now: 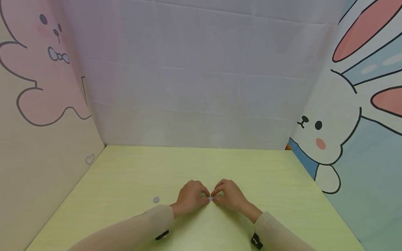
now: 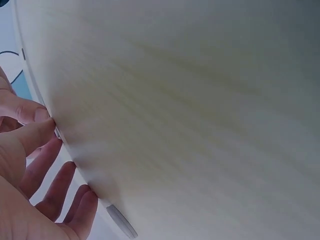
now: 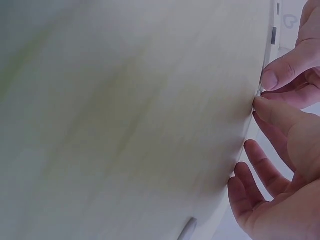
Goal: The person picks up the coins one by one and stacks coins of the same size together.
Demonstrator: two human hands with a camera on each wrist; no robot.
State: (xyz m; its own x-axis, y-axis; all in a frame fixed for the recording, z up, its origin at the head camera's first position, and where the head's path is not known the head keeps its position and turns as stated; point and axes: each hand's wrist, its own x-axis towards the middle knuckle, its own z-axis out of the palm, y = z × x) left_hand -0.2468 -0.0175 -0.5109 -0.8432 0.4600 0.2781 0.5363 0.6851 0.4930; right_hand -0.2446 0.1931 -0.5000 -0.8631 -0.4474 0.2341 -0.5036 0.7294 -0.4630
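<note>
Just in front of me over the table, both hands meet at a small pale grey piece (image 1: 211,198), mostly hidden by fingertips. My left hand (image 1: 192,197) pinches its left side with thumb and forefinger. From the other side, my right hand (image 1: 230,196) pinches it the same way. A sliver of the grey piece (image 3: 259,91) shows between the thumbs in the right wrist view. The other fingers of each hand are bent, their tips down at the tabletop. To the left of my left hand lies a flat round grey disc (image 1: 156,199), coin-like.
A pale yellow-green table (image 1: 201,167) spreads under my hands. White cloth (image 1: 201,76) hangs behind it, with cartoon-printed cloth sides (image 1: 345,146) left and right. Another grey disc (image 3: 188,229) lies on the table near the bottom of the right wrist view.
</note>
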